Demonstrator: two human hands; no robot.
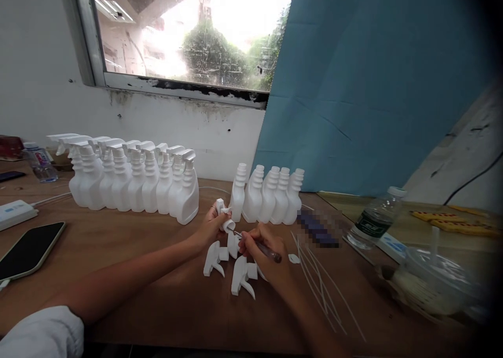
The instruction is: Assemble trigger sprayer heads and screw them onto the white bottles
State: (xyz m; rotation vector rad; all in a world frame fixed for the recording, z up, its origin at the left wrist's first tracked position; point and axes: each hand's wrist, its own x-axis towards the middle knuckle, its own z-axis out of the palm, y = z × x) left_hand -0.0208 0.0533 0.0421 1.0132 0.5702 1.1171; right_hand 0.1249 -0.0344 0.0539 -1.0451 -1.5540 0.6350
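Note:
My left hand (212, 224) is closed around a white trigger spray head (227, 223), its round collar turned toward my right hand. In my right hand (267, 242) is a slim tool with a dark brownish handle (273, 254), which looks like a screwdriver. Its thin tip points at the collar; whether it touches is too small to tell. On the table below lie several loose trigger spray heads, among them one at the left (213, 258) and one nearer me (241, 277). Thin white tubes (320, 284) lie to the right of my right hand.
Several white bottles with spray heads (133, 182) stand in rows at the back left. Several bottles without heads (271, 195) stand behind my hands. A phone (31, 248) lies left. Right are a water bottle (373, 219) and a lidded plastic cup (436, 279).

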